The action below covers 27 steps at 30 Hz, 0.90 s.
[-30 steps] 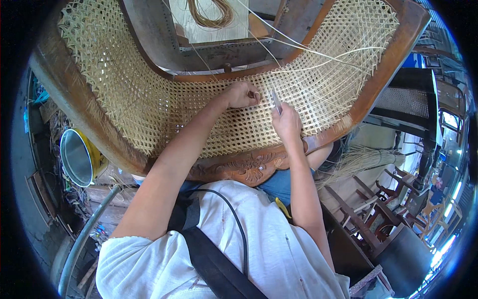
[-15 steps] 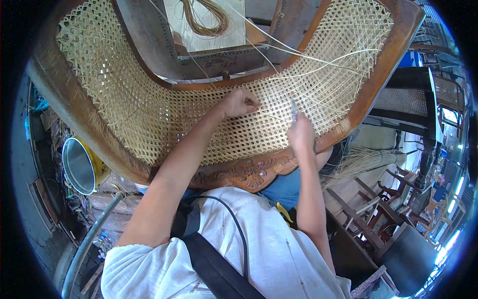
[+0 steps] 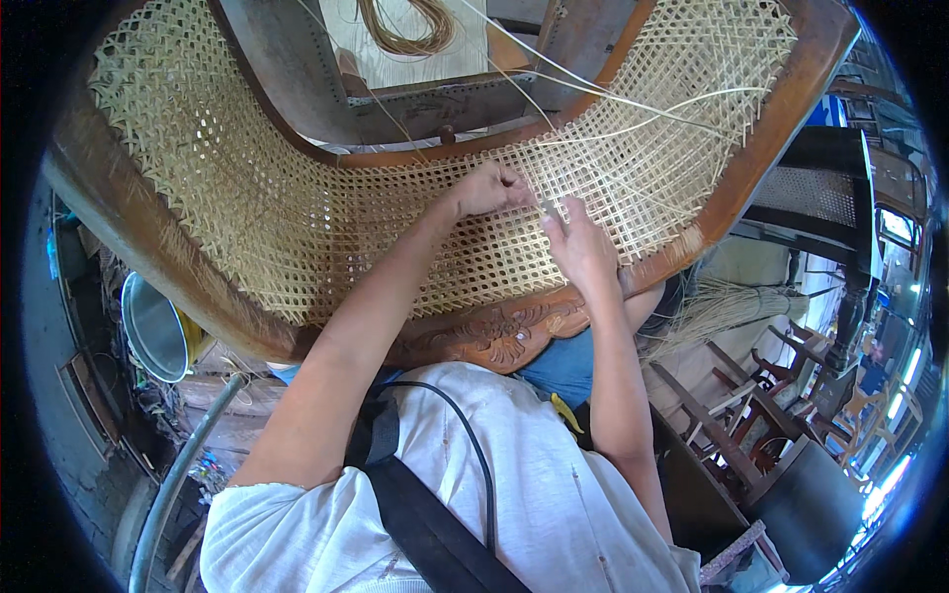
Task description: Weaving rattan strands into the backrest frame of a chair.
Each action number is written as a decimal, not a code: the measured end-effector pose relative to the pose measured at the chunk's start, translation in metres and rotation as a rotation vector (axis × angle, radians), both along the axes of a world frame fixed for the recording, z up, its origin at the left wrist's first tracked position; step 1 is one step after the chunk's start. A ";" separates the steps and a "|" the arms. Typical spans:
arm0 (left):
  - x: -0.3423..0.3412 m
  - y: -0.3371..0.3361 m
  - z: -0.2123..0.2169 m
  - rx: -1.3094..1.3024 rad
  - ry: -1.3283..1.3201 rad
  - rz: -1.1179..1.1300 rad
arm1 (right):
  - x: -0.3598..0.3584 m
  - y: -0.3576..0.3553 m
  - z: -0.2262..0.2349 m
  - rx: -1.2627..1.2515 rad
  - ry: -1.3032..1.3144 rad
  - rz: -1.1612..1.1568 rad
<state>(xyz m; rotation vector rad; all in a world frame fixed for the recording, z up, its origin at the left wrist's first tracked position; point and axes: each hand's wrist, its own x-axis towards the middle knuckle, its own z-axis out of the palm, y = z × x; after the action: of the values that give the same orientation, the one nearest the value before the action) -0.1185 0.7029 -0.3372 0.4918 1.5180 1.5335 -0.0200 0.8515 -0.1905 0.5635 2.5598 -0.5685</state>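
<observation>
Woven cane webbing (image 3: 247, 227) fills a curved, carved wooden frame (image 3: 474, 336) across my lap. Over the weave, my left hand (image 3: 489, 188) is closed in a pinch, with what looks like a thin cane strand at its fingertips. Beside it, my right hand (image 3: 583, 252) grips a small, narrow tool with a greyish tip (image 3: 551, 209); its exact kind is too small to tell. That tip lies close to my left fingertips. Several loose cane strands (image 3: 643, 104) arch over the right half of the weave.
A coil of cane (image 3: 410, 30) lies on a pale board beyond the frame. To the left stands a yellow bucket (image 3: 158, 326) near a metal pipe (image 3: 188, 484). At right are a bundle of cane (image 3: 732, 314), wooden chair parts (image 3: 727, 435) and a dark caned seat (image 3: 811, 193).
My right hand has moved left, bringing the tool's tip up to my left fingertips. My left hand has shifted slightly right and up. The view has shifted a little.
</observation>
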 end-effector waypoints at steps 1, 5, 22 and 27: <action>-0.001 -0.002 -0.005 0.016 -0.005 -0.017 | 0.001 -0.004 0.001 0.104 -0.141 0.120; -0.006 -0.005 -0.009 -0.063 -0.084 0.036 | -0.002 -0.018 -0.001 0.248 -0.214 0.274; -0.021 0.015 0.013 -0.189 0.446 -0.353 | 0.001 -0.003 -0.033 0.058 -0.096 0.077; -0.005 0.004 0.017 -0.230 0.337 -0.017 | -0.004 -0.011 -0.016 0.015 -0.299 0.050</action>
<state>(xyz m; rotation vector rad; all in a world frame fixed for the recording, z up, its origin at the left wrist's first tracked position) -0.1237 0.7071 -0.3200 0.6484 1.9162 1.2858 -0.0242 0.8407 -0.2064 0.5436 2.2899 -0.4134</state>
